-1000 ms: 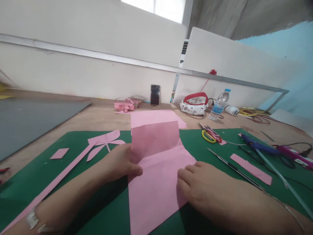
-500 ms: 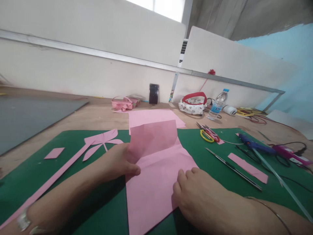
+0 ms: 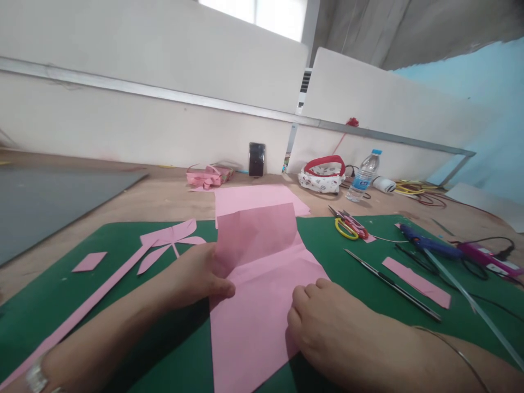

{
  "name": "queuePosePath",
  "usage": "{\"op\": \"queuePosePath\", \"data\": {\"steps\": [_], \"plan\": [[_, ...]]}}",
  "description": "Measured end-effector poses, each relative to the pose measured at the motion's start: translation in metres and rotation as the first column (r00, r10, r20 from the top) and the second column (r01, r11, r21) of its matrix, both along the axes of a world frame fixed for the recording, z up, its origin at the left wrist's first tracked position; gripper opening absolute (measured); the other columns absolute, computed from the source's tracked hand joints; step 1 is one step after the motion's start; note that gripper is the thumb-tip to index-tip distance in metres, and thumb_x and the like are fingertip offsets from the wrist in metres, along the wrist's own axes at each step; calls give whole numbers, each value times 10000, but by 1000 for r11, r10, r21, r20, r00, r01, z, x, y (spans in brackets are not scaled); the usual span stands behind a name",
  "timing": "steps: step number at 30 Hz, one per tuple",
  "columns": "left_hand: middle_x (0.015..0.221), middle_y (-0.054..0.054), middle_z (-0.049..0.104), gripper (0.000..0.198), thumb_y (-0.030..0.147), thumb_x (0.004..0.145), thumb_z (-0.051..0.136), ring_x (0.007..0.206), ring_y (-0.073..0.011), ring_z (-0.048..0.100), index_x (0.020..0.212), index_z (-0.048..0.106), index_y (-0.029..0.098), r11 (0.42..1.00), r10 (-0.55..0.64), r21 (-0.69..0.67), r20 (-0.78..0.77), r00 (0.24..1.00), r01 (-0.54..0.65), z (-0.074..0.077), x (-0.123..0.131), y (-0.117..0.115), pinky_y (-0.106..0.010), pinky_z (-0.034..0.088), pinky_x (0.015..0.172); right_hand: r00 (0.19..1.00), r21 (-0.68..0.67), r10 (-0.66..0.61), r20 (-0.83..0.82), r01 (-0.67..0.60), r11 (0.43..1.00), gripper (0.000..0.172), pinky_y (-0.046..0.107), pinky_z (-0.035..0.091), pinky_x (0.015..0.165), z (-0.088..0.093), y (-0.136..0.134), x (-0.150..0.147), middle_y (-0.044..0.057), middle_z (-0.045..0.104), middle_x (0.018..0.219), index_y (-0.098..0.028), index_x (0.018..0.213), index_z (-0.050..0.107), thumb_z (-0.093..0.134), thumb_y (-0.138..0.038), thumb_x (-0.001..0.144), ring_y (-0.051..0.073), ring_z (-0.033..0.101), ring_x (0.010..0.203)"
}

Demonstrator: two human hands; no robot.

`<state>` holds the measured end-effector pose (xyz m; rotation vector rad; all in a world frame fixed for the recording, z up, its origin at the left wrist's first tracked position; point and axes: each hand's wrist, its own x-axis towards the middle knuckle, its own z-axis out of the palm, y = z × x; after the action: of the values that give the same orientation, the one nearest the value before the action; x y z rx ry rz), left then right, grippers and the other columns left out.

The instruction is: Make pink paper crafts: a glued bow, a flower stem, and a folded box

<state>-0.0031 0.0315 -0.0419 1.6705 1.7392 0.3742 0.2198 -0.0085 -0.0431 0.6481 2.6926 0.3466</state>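
A creased pink sheet of paper [image 3: 257,322] lies over the green mat, its far part bent upward across a fold. My left hand [image 3: 200,275] pinches its left edge near that fold, with the thumb on top. On the right edge rests my right hand [image 3: 323,314], fingers curled closed around the border of the paper; its fingertips are partly hidden. Left of my left hand are pink cut-out petal shapes [image 3: 166,233] and a long pink strip [image 3: 102,295]. A pen [image 3: 393,284] lies beyond my right hand, beside a short pink paper piece [image 3: 417,281].
Scissors [image 3: 347,225], a blue glue gun [image 3: 429,243] and its cord occupy the right side of the green mat [image 3: 155,349]. Farther back stand a phone [image 3: 257,159], a white pouch [image 3: 321,180] and a water bottle [image 3: 363,177]. More pink paper [image 3: 262,195] lies behind the bent sheet.
The view has shifted very slightly. Both hands keep nearly the same hold on the pink sheet, and its fold looks unchanged.
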Motion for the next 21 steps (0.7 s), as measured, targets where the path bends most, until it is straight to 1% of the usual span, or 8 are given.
{"op": "queuePosePath", "data": {"steps": [3, 6, 7, 8, 10, 14, 18, 21], "plan": [[535, 29, 612, 101, 231, 542, 682, 561, -184, 576, 541, 586, 201, 1000, -4, 4, 0, 1000, 4, -1, 0, 0, -270, 358, 497, 999, -61, -42, -12, 41, 997, 100, 289, 210, 427, 6, 3, -3, 80, 617, 701, -154, 756, 619, 575, -67, 733, 202, 552, 598], [528, 34, 601, 100, 230, 540, 678, 570, -188, 583, 543, 582, 204, 1000, -17, 1, 15, 1000, 17, -2, -2, 0, -265, 353, 493, 936, -170, -314, -158, 287, 943, 107, 286, 198, 450, 15, 25, -2, 68, 634, 721, -159, 769, 609, 556, -68, 745, 193, 572, 583], [534, 33, 603, 95, 229, 540, 676, 578, -191, 588, 550, 585, 204, 1000, -16, 1, 18, 1000, 16, -2, -2, 0, -264, 355, 495, 852, -202, -463, -244, 422, 884, 84, 285, 200, 461, 17, 38, 1, 71, 633, 716, -155, 742, 598, 557, -82, 751, 192, 576, 584], [548, 30, 613, 87, 228, 542, 672, 587, -194, 594, 568, 593, 203, 1000, -15, 3, 21, 1000, 15, -1, -2, 0, -264, 358, 496, 714, -236, -578, -395, 529, 815, 57, 286, 208, 482, 19, 53, 4, 87, 636, 746, -148, 735, 588, 558, -116, 771, 200, 584, 624], [599, 19, 644, 104, 220, 541, 665, 607, -202, 607, 633, 620, 199, 1000, -11, 8, 26, 1000, 11, -1, -3, -1, -267, 371, 505, 593, -276, -644, -484, 595, 755, 77, 283, 245, 512, 18, 83, 14, 122, 636, 837, -135, 764, 582, 561, -199, 801, 218, 591, 706], [655, 2, 671, 172, 220, 530, 666, 628, -216, 614, 697, 640, 189, 1000, 0, 22, 41, 999, -1, -1, -2, -2, -279, 387, 521, 461, -476, -722, -516, 547, 689, 177, 260, 334, 556, 5, 121, 29, 52, 636, 753, -145, 860, 601, 609, -306, 786, 177, 576, 694], [520, 19, 586, 89, 227, 504, 666, 554, -199, 564, 532, 590, 189, 998, 50, 36, 82, 995, -54, -5, -4, 1, -279, 347, 502, 330, -688, -793, -512, 395, 609, 339, 234, 380, 543, -8, 123, 27, 3, 628, 700, -133, 988, 597, 687, -247, 682, 146, 569, 640], [467, 18, 543, 174, 286, 551, 646, 540, -188, 562, 454, 537, 193, 988, 145, 28, 176, 974, -152, -7, -9, 5, -282, 372, 520, 240, -809, -835, -495, 221, 544, 266, 240, 444, 598, -11, 120, 21, 33, 664, 770, -122, 928, 616, 655, -218, 683, 143, 604, 682]]}}
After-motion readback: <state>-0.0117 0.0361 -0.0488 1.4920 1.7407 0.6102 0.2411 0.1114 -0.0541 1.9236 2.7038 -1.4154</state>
